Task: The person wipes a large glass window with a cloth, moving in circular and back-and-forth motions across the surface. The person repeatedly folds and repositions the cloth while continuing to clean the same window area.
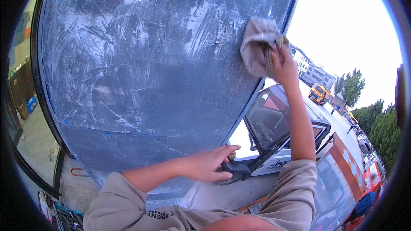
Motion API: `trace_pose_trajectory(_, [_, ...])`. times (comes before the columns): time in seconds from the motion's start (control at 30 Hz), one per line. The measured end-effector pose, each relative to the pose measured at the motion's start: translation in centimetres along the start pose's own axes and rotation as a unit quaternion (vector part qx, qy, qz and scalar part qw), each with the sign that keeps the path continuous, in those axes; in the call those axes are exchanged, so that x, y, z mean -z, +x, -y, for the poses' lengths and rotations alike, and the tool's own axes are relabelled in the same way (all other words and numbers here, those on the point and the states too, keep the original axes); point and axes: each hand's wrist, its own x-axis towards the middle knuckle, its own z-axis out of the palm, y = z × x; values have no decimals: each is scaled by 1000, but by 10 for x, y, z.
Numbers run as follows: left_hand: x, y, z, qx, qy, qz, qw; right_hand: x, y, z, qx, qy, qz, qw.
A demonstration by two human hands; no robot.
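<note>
A large blue-grey panel, streaked with whitish smears and scratches, fills the middle of the head view. My right hand is raised at its upper right edge, fingers closed on a bunched grey-brown cloth. The cloth lies over the panel's surface there and is slightly blurred. Lower down, my left hand reaches across to the right in front of the panel's lower part. Its fingers are spread and hold nothing; whether they touch the panel, I cannot tell.
A white off-road vehicle stands behind the panel's right edge. Glass doors with dark frames are at the left. To the lower right is a clear sheet with an orange-brown frame. Farther off are a yellow truck, trees and buildings.
</note>
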Motion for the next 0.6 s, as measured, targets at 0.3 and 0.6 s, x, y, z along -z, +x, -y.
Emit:
trace_pose_trajectory(0.3, [-7, -29, 10, 8, -41, -56, 998, 0, 8, 19, 23, -25, 2, 999])
trace_pose_trajectory(0.6, [-18, -39, 9, 3, -95, -101, 990, 6, 31, 46, -39, -7, 21, 999])
